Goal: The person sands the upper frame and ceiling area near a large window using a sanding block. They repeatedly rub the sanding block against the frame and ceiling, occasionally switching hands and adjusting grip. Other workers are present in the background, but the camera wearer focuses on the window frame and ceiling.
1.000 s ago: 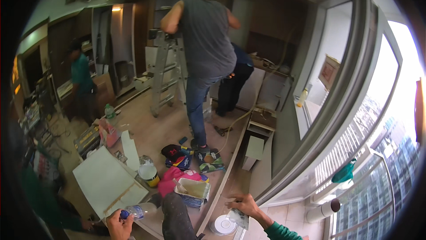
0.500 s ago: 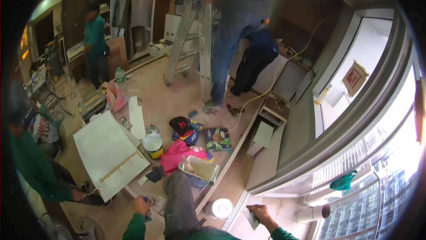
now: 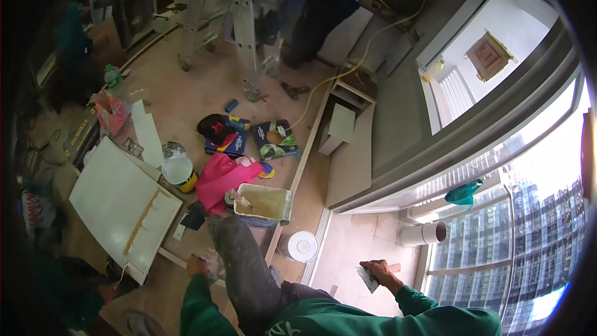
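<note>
My right hand [image 3: 380, 272], out over the pale tiles by the window, is closed on a putty scraper [image 3: 368, 279] with a flat grey blade smeared whitish. A small reddish piece [image 3: 393, 267] shows just beyond that hand; whether it belongs to the scraper I cannot tell. Low at my left side, my left hand [image 3: 196, 266] is closed beside my knee, next to a greyish, blurred item. What its fingers hold is hidden. Ahead of my knee stands a rectangular tub [image 3: 264, 204] of pale paste with a brush-like handle [image 3: 239, 198] sticking up. A white round-lidded bucket [image 3: 300, 246] stands between the tub and my right hand.
A white panel [image 3: 118, 202] lies left, beside an open paint can [image 3: 178, 169]. Pink cloth [image 3: 217, 180] and a dark cap [image 3: 216, 129] lie ahead. A stepladder [image 3: 244, 31] and co-workers occupy the far side. A yellow cable [image 3: 367, 47] crosses the floor. Glazing [image 3: 479, 230] borders the right.
My view has tilted down and turned right. My right hand has lifted the scraper slightly, with the blade turned. The person on the ladder has dropped mostly out of view.
</note>
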`<state>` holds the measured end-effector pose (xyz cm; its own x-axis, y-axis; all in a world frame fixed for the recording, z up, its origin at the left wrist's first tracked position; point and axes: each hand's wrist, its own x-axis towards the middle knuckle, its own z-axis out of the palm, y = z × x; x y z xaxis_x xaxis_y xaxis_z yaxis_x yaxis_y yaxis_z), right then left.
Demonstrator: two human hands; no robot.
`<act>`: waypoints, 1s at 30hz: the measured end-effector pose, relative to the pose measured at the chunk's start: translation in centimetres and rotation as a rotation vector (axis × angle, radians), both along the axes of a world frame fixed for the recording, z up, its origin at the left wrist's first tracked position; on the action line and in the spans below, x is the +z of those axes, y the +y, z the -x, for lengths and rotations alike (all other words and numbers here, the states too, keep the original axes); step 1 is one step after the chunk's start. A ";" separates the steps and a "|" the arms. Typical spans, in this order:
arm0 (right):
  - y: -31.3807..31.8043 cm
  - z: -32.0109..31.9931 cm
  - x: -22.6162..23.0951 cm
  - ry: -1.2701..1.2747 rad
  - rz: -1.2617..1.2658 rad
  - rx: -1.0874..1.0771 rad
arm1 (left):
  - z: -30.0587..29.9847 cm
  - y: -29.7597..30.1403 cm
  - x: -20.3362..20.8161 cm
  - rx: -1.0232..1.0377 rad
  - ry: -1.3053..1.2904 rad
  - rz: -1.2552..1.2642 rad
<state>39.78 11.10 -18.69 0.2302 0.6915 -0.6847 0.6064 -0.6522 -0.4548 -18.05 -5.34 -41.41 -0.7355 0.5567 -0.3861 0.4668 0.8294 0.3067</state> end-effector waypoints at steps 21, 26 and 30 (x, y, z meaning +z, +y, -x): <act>2.9 3.2 -0.7 -0.106 -0.074 0.625 | -0.5 -1.6 -4.2 -0.006 -0.023 0.052; 2.8 1.3 -2.9 -0.079 -0.231 0.742 | -0.3 -3.3 -3.3 -0.063 0.076 0.015; 2.8 5.1 0.6 0.014 -0.001 0.164 | 0.3 -5.8 -3.6 -0.024 0.115 0.016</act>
<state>34.70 13.90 -18.11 0.1043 0.7200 -0.6861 0.6985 -0.5441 -0.4648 -18.33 -11.17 -44.98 -0.7618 0.5693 -0.3092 0.5181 0.8219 0.2368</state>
